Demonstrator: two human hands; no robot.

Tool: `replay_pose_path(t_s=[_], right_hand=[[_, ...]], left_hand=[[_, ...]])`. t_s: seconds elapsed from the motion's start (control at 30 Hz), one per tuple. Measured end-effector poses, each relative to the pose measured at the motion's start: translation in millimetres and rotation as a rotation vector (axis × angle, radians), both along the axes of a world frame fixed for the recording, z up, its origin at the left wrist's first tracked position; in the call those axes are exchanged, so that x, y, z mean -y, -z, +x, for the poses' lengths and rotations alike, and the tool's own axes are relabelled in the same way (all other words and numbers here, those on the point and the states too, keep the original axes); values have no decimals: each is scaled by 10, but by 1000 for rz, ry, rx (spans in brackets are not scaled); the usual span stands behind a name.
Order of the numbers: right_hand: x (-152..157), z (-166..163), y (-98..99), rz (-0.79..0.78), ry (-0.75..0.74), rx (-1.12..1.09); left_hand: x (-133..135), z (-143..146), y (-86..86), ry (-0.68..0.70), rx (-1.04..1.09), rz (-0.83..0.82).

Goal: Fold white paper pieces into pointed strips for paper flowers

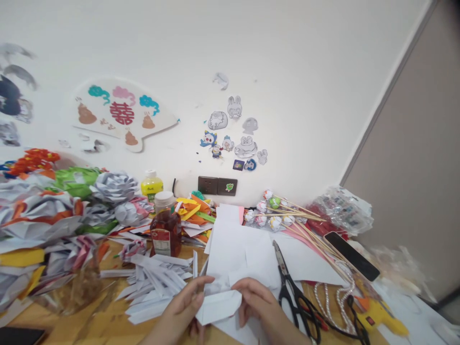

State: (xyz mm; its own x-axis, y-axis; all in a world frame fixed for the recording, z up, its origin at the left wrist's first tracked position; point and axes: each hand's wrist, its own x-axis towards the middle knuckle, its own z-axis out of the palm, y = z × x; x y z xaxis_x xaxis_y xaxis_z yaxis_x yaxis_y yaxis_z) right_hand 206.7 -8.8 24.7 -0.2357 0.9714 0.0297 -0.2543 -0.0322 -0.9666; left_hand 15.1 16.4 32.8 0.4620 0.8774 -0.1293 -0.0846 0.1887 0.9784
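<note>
My left hand (181, 309) and my right hand (257, 304) both pinch a small folded piece of white paper (219, 304) low in the middle of the view, left fingers on its left side, right fingers on its right. The paper lies over larger white sheets (237, 244) on the wooden table (104, 321). Black scissors (293, 287) lie shut just to the right of my right hand. A pile of folded white paper strips (154, 282) sits to the left of my left hand.
A brown bottle with a white cap (165, 230) and a yellow bottle (151, 186) stand behind the strips. Paper flowers (72, 211) fill the left. Paper balls on sticks (287, 215), a black phone (355, 256), a pearl string (332, 297) and a yellow glue gun (383, 318) lie at the right.
</note>
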Motion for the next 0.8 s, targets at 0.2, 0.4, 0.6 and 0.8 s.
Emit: replay_pose_path(t_s=[0.2, 0.4, 0.6, 0.8], right_hand=[[-34, -50, 110, 54, -32, 6], [-36, -82, 187, 70, 40, 121], [8, -41, 138, 142, 8, 144], [30, 6, 59, 209, 0, 230]], left_hand=[[9, 11, 29, -13, -29, 26], [15, 23, 2, 15, -33, 48], [1, 17, 63, 27, -41, 33], [-13, 8, 60, 46, -24, 16]])
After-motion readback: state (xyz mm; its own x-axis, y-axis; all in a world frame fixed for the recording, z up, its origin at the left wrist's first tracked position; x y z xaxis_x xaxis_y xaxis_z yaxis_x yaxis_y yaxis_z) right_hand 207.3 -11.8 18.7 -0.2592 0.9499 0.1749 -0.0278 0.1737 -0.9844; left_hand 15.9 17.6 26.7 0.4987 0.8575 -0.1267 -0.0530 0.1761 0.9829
